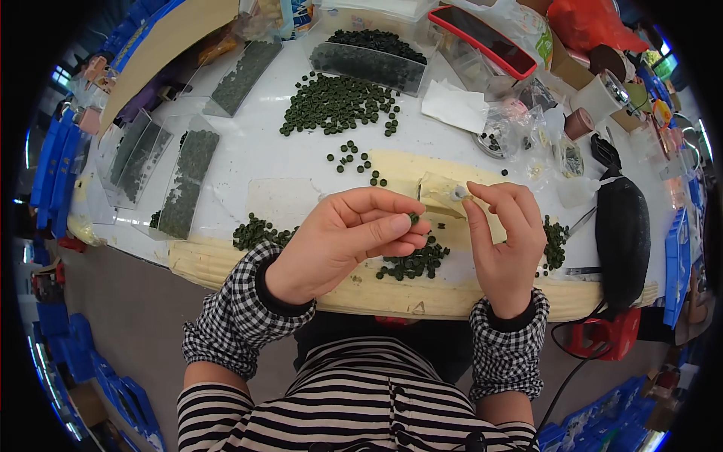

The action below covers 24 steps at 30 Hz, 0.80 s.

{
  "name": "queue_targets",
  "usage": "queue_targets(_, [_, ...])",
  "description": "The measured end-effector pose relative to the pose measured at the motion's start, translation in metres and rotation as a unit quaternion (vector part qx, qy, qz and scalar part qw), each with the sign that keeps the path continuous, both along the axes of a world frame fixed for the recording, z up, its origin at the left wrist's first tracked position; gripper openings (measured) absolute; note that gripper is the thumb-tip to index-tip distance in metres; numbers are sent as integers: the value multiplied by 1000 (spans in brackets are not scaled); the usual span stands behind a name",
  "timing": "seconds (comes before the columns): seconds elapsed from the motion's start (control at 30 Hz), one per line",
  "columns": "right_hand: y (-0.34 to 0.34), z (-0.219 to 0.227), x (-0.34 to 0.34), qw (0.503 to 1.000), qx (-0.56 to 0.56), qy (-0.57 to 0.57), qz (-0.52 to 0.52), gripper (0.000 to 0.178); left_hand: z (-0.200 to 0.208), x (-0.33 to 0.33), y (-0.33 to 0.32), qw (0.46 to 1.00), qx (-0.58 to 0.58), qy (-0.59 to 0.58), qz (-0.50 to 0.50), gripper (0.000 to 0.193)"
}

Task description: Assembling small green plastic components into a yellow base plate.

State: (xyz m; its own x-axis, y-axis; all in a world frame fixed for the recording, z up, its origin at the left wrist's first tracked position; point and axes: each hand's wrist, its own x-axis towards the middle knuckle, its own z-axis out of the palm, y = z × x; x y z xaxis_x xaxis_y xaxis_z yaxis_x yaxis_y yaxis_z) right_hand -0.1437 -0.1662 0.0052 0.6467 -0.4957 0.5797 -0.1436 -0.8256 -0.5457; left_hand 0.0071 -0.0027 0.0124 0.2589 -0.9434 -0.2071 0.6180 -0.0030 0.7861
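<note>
The left hand (pixel 350 233) pinches one small dark-green ring (pixel 413 218) between thumb and forefinger, presumably for fine control. On the right hand (pixel 507 237), thumb and forefinger nearly meet beside a yellowed stand (pixel 437 187); any grip is unclear. Beyond, loose rings (pixel 331 108) lie spread, seemingly for easy reach.

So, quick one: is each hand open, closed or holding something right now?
Left hand: closed, pinching a small round dark green piece.
Right hand: half curled at a small pale grey piece; whether it grips it cannot be told.
</note>
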Motion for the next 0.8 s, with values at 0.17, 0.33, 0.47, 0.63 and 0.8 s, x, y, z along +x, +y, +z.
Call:
queue_targets(0.17, [4, 8, -3, 997, -35, -58, -30, 20, -11, 3, -3, 997, -9, 71, -7, 27])
queue_targets(0.33, [16, 21, -6, 985, 65, -151, 60, 14, -17, 2, -1, 997, -12, 78, -20, 26])
queue_targets(0.47, [23, 2, 4, 951, 213, -165, 153, 9, -15, 0, -1, 996, -2, 86, -22, 26])
queue_targets(0.63, [28, 0, 11, 923, 279, -168, 204, 10, -13, -1, 0, 995, -4, 97, -26, 27])
queue_targets(0.8, [29, 0, 12, 923, 276, -169, 207, 10, -15, 0, 0, 994, -9, 101, -30, 27])
